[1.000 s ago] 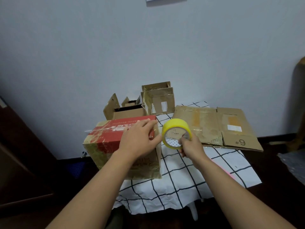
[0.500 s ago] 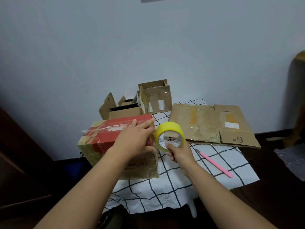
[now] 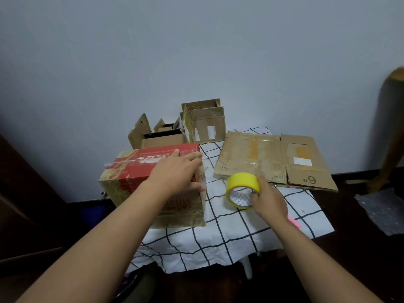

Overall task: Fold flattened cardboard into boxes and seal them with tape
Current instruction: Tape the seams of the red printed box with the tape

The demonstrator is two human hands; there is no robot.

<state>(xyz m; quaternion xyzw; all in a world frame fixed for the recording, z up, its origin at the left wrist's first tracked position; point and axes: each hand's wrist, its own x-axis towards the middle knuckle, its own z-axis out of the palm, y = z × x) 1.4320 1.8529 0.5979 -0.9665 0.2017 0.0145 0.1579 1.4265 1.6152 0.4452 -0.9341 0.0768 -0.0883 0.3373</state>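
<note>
While the left hand presses the red box, the tape roll sits apart.

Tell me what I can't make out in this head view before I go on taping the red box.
- Tape strip between the yellow tape roll and the red box: too thin or clear to see.
- Top seam of the box: covered by the left hand.
- Pink tool: mostly behind the right hand and wrist.
- Inside of the open boxes: dark.
- Box print: blurred.
</note>
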